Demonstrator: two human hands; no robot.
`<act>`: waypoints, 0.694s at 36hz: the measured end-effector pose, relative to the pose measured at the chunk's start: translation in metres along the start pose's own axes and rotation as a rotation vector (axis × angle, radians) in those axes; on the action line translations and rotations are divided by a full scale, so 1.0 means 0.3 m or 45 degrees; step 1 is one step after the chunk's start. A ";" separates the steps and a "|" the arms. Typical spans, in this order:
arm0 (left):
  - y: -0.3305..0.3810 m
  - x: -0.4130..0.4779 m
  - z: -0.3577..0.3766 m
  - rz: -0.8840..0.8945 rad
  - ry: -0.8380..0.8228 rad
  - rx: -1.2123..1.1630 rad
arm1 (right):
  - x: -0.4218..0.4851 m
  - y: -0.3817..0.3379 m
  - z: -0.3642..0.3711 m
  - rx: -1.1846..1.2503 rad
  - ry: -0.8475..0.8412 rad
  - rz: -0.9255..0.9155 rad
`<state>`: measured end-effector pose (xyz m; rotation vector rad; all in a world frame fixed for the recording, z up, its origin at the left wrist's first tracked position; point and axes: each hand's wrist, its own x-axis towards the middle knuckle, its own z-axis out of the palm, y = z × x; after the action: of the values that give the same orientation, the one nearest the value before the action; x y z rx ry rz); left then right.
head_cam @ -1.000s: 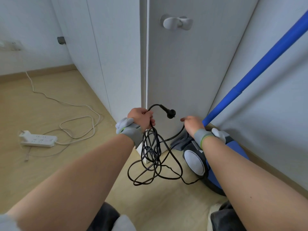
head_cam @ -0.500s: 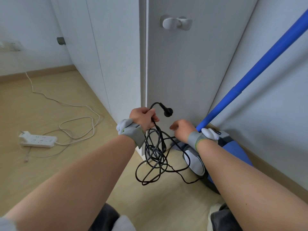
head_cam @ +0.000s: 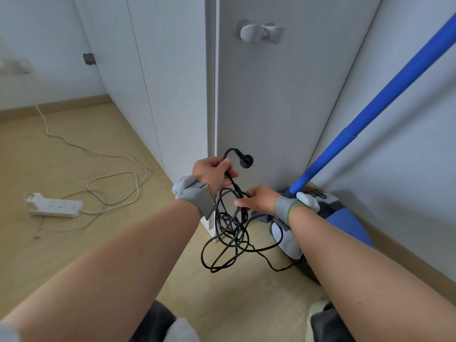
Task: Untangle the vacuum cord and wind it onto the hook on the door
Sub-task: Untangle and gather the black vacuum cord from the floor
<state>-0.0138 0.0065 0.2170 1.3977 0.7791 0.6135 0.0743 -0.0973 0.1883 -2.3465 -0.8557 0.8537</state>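
Note:
A tangled black vacuum cord (head_cam: 229, 233) hangs in loops in front of the door (head_cam: 276, 99). My left hand (head_cam: 212, 172) grips the cord just below its black plug (head_cam: 246, 160), which sticks up to the right. My right hand (head_cam: 257, 199) reaches into the top of the loops and pinches a strand. The cord trails down to the blue and grey vacuum (head_cam: 328, 225) on the floor at the right. A white hook (head_cam: 261, 33) sits high on the door, well above both hands.
The vacuum's blue tube (head_cam: 370, 112) slants up to the right along the wall. A white power strip (head_cam: 55, 208) with its loose white cable (head_cam: 111, 174) lies on the wooden floor at the left. Closet panels stand left of the door.
My right hand has moved left from beside the blue tube to the hanging loops and taken a strand. The left hand keeps its grip near the plug.

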 end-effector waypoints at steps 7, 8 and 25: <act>0.001 -0.003 0.005 -0.023 -0.021 0.029 | -0.009 0.000 -0.011 0.020 -0.001 -0.035; 0.002 -0.003 0.004 -0.026 -0.024 0.034 | -0.009 0.001 -0.012 0.024 0.005 -0.035; 0.042 0.007 -0.039 -0.138 -0.152 -0.142 | -0.018 0.018 -0.037 0.054 0.068 -0.017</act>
<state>-0.0208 0.0168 0.2292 1.2693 0.7094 0.4781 0.0809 -0.1072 0.1945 -2.3137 -0.8232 0.7926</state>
